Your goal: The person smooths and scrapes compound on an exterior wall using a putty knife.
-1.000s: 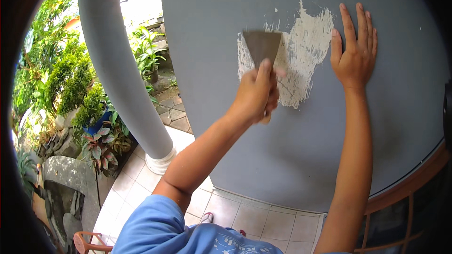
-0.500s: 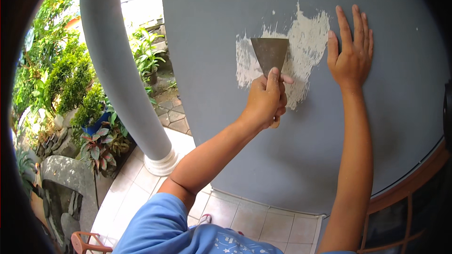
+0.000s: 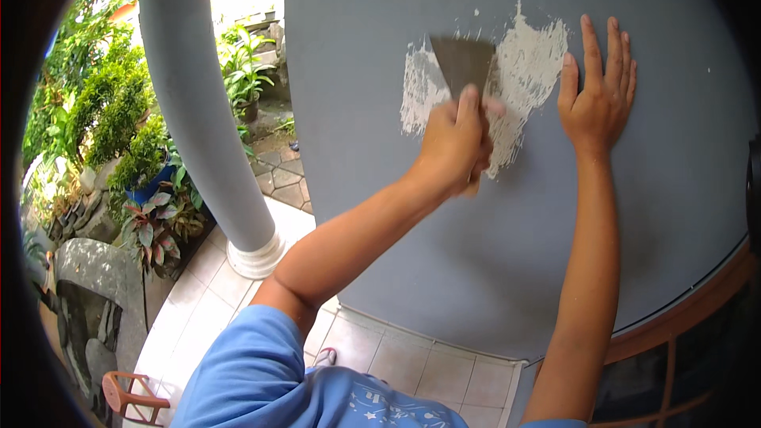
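Note:
My left hand (image 3: 453, 143) is wrapped round the handle of a putty knife (image 3: 464, 62), thumb pointing up along it. The wide, flat metal blade faces upward, slightly blurred, over a rough whitish patch (image 3: 533, 55) on the grey wall (image 3: 476, 269). Part of the patch is hidden behind the blade and hand; whether the blade edge touches the surface I cannot tell. To the right of the patch, my right hand (image 3: 598, 107) lies flat against the wall with its fingers spread, holding nothing.
A round grey column (image 3: 194, 103) with a white base stands at the left, on pale floor tiles (image 3: 372, 349). Beyond it are green plants (image 3: 111, 111) and rocks. A brown stool (image 3: 135, 396) sits at lower left. Brown-framed glass panes (image 3: 682, 372) are at lower right.
My left hand has moved the putty knife upward over the patch, and its blade now covers a higher part. My right hand stays flat on the wall. The whole view has shifted slightly.

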Motion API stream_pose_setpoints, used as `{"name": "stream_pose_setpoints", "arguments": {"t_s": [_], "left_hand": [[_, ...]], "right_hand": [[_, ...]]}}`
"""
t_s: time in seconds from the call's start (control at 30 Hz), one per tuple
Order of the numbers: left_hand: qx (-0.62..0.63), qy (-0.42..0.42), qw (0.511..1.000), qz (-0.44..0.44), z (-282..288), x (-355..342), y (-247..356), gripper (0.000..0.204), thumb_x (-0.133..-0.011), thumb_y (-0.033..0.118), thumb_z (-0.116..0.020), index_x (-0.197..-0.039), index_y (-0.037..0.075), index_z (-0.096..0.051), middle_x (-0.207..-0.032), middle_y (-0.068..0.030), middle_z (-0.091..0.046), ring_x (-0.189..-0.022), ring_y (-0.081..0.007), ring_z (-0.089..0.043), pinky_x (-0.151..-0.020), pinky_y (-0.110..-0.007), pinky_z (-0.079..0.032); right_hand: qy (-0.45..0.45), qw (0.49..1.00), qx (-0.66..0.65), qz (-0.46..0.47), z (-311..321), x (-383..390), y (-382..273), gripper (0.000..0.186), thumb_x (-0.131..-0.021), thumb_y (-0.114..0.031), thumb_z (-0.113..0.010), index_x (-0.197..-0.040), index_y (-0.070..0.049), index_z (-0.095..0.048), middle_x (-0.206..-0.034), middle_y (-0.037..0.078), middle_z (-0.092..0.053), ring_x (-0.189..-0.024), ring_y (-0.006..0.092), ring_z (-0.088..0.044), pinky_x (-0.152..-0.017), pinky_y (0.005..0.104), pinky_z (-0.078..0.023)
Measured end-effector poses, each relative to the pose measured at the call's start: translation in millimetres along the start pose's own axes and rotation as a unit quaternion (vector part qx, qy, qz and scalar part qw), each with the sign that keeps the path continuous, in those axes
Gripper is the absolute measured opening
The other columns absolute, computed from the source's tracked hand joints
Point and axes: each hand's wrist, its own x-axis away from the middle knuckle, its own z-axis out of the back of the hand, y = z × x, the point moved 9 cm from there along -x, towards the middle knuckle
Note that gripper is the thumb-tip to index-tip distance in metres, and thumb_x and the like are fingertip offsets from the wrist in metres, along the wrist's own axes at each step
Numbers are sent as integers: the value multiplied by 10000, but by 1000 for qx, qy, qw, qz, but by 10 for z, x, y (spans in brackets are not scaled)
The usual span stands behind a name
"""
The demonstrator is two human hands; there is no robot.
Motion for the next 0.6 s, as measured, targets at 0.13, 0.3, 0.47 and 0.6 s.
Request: {"name": "stream_pose_setpoints", "arguments": {"t_s": [0.13,0.3,0.47,0.6], "left_hand": [[-25,17,998,48,40,81,11,460,-1038,488,-371,-1015,61,-539,-589,56,-280,-469,-76,-295,-393,-257,-190],[-57,27,996,67,223,-66,-110,451,-1042,476,-363,-1028,65,-549,-605,56,-294,-482,-78,-300,-404,-254,-209],[-7,-11,1000,19,-93,-151,150,423,-1044,441,-399,-1030,46,-549,-619,59,-277,-489,-64,-285,-407,-235,-230],[-37,-12,998,47,161,8,-311,430,-1040,447,-417,-1027,39,-554,-626,63,-276,-477,-52,-273,-389,-225,-229]], "right_hand": [[15,1000,11,4,14,-22,33,482,-945,-379,-529,-1420,-306,-498,-1490,44,-449,-1383,272,-406,-1132,473,-321],[10,1000,3,4,10,1,-33,479,-944,-376,-532,-1417,-304,-501,-1490,47,-448,-1381,273,-408,-1128,476,-325],[32,999,-36,10,96,-35,-43,495,-960,-349,-525,-1449,-296,-464,-1519,81,-410,-1402,319,-373,-1118,502,-313],[-41,998,-36,-10,157,-100,-91,575,-844,-240,-563,-1407,-139,-505,-1492,193,-403,-1379,385,-373,-1141,519,-273]]}}
